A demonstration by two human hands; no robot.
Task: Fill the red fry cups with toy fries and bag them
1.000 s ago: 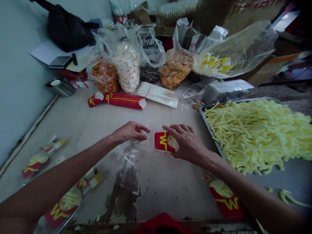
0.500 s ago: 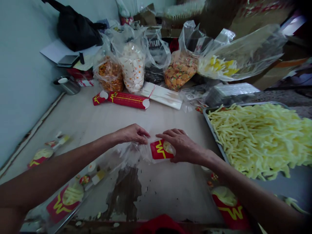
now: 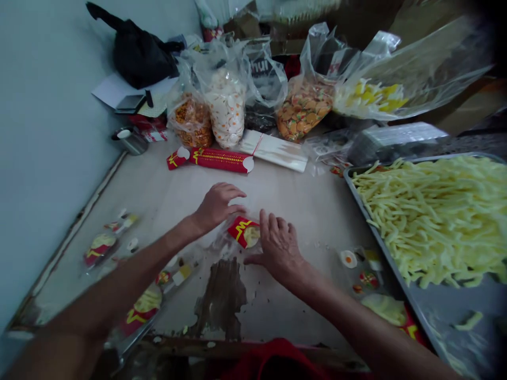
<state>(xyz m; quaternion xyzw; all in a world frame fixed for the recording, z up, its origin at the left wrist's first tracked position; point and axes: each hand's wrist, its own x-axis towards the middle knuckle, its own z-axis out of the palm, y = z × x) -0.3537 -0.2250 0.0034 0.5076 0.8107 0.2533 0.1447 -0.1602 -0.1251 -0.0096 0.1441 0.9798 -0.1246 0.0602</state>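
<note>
A small red carton with a yellow zigzag [image 3: 239, 229], filled with pale fry-shaped pieces, lies in a clear plastic bag on the table between my hands. Just above and left of it, my left hand [image 3: 218, 205] is open, thumb and fingers apart in a curve. My right hand [image 3: 279, 243] is open at the carton's right side, fingers stretched out and thumb spread below. Whether its fingers touch the bag, I cannot tell. Part of the bag trails left beneath my left wrist.
At right stands a metal tray [image 3: 376, 240] heaped with pale fry-shaped pieces. Filled packs [image 3: 101, 248] lie on the left and at lower right. Stacked red cartons [image 3: 219, 160] and a white bundle [image 3: 277, 152] lie at the back, before bags of biscuits [image 3: 303, 108] and white pieces [image 3: 225, 105].
My left fingers have parted from the plastic bag and spread. My right hand has come off the carton's top to its side. The carton is now tilted, and the camera view has shifted.
</note>
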